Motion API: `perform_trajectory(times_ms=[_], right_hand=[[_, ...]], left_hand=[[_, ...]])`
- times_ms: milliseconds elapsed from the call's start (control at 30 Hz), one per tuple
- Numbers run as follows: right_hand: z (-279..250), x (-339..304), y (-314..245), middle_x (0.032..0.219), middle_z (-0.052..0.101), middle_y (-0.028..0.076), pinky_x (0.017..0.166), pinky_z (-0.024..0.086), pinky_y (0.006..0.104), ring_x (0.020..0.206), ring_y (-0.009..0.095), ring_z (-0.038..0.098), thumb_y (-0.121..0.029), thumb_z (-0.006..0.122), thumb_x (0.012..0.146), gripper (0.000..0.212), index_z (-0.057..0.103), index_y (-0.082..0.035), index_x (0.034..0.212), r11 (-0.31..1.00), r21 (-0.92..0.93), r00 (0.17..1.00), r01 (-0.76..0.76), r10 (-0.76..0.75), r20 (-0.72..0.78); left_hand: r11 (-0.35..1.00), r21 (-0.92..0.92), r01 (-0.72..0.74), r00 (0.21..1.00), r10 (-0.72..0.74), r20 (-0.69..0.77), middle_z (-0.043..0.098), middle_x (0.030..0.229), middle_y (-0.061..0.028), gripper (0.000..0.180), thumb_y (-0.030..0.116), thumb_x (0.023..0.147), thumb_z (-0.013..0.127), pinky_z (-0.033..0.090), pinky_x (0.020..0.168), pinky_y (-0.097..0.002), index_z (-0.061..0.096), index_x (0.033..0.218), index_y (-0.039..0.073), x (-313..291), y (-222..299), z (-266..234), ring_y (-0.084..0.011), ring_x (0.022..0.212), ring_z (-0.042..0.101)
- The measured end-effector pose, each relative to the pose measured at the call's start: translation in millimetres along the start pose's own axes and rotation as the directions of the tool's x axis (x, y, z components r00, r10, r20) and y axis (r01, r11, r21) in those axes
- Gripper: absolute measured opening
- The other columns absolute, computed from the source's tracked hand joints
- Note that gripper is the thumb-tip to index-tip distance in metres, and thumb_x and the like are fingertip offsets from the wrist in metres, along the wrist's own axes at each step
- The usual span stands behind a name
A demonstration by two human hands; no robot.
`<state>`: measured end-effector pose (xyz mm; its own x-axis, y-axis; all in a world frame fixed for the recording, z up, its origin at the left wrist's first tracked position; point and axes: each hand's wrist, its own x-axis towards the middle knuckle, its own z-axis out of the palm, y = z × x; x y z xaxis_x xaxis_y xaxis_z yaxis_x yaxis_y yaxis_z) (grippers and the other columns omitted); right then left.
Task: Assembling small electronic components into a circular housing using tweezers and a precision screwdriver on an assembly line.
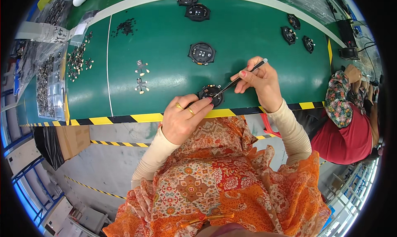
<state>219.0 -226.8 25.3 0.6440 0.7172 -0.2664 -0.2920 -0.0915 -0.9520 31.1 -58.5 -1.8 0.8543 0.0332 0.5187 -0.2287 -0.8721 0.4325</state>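
At the near edge of the green bench lies a round black watch case (218, 100), its open inside facing up. The fingers of my left hand (182, 118) press on its near left rim and hold it in place. My right hand (264, 83) pinches dark tweezers (227, 87), slanted down to the left with the tips inside the case. Whether the tips grip a part is too small to tell. Just beyond sits another black watch case (202, 53). To the left are two small flex-cable parts, an upper one (142, 67) and a lower one (141, 85).
More watch cases lie at the back (197, 12) and far right (288, 35). Small black pieces (125, 27) and a pile of flex parts (77, 59) are on the left, beside a clear tray (51, 88). A co-worker's patterned sleeve (339, 98) is at right. Striped tape (142, 118) lines the bench edge (120, 109).
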Motion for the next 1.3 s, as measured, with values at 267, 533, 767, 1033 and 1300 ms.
perform_trajectory(times_ms=[267, 533, 767, 1033, 1300], right_hand=[[7.2, -5.9, -5.9, 0.088, 0.069, 0.016, 0.063, 0.054, 0.0286, 0.073, 0.02, 0.068, -0.005, 0.053, 0.1, 0.009, 0.05, -0.004, 0.108, 0.985, -0.116, 0.989, 0.129, -0.136, -0.053], [23.9, -28.2, -4.6, 0.073, 0.053, 0.006, 0.053, 0.046, 0.0359, 0.06, 0.021, 0.057, 0.0, 0.064, 0.073, 0.049, 0.066, -0.01, 0.12, 0.273, -0.751, 0.784, 0.602, -0.384, 0.488], [26.8, -31.1, 16.1, 0.07, 0.045, 0.003, 0.049, 0.046, 0.0338, 0.057, 0.018, 0.055, -0.004, 0.07, 0.067, 0.053, 0.068, -0.013, 0.119, 0.045, -0.791, 0.742, 0.61, -0.381, 0.551], [-47.1, -17.8, 3.0, 0.07, 0.056, 0.009, 0.051, 0.046, 0.0388, 0.056, 0.027, 0.058, -0.002, 0.064, 0.075, 0.043, 0.07, -0.012, 0.116, -0.096, -0.956, 0.811, 0.276, -0.511, 0.285], [-43.9, 57.1, -35.2, 0.085, 0.064, 0.008, 0.059, 0.052, 0.0379, 0.071, 0.028, 0.066, -0.009, 0.064, 0.087, 0.041, 0.064, -0.017, 0.127, -0.061, -0.951, 0.738, 0.305, -0.615, 0.276]], left_hand=[[0.998, 0.025, -0.063, 0.995, 0.061, 0.074, 0.068, 0.115, -0.0018, 0.035, 0.009, 0.068, 0.068, 0.048, 0.075, -0.0338, 0.072, 0.103, 0.005, -2.8, -2.4, -3.8, -0.0191, 0.09, 0.058], [0.999, 0.026, -0.039, 0.995, 0.037, 0.093, 0.071, 0.11, -0.0009, 0.035, 0.003, 0.065, 0.068, 0.046, 0.07, -0.0321, 0.074, 0.099, 0.006, 2.3, 0.3, -6.8, -0.0173, 0.078, 0.057], [0.998, -0.035, -0.046, 0.996, 0.048, 0.075, 0.071, 0.113, -0.0013, 0.036, 0.001, 0.064, 0.067, 0.045, 0.071, -0.0314, 0.074, 0.1, 0.006, -1.3, -5.3, -0.3, -0.017, 0.071, 0.055], [0.999, 0.012, -0.05, 0.992, 0.048, 0.115, 0.07, 0.117, -0.0014, 0.038, 0.0, 0.065, 0.067, 0.045, 0.071, -0.0315, 0.074, 0.102, 0.009, -2.5, -2.8, -5.0, -0.0162, 0.071, 0.053], [0.989, 0.062, 0.134, 0.99, -0.136, 0.026, 0.057, 0.136, -0.0134, 0.042, 0.006, 0.075, 0.074, 0.047, 0.1, -0.0466, 0.068, 0.117, 0.006, 22.6, -0.2, -5.0, -0.0361, 0.122, 0.054]])
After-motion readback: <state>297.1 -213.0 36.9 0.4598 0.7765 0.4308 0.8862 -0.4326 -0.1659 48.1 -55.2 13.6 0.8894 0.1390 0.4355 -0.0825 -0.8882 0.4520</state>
